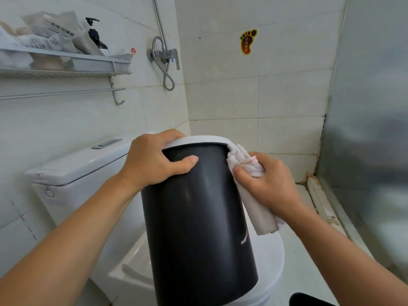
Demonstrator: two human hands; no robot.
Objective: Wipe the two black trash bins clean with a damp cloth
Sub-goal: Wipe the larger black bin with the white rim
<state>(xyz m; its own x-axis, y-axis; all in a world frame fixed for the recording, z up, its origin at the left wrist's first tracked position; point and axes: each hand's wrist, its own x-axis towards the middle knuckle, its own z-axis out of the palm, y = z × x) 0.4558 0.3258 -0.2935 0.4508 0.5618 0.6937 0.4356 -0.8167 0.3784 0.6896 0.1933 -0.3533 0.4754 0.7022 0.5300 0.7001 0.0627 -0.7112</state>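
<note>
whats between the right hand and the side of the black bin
In the head view, a white cloth lies there: the right hand grips it bunched against the upper right side of the black bin, just under its white rim.

toilet [72,173], wall shelf [66,62], shower mixer [165,55]
</note>
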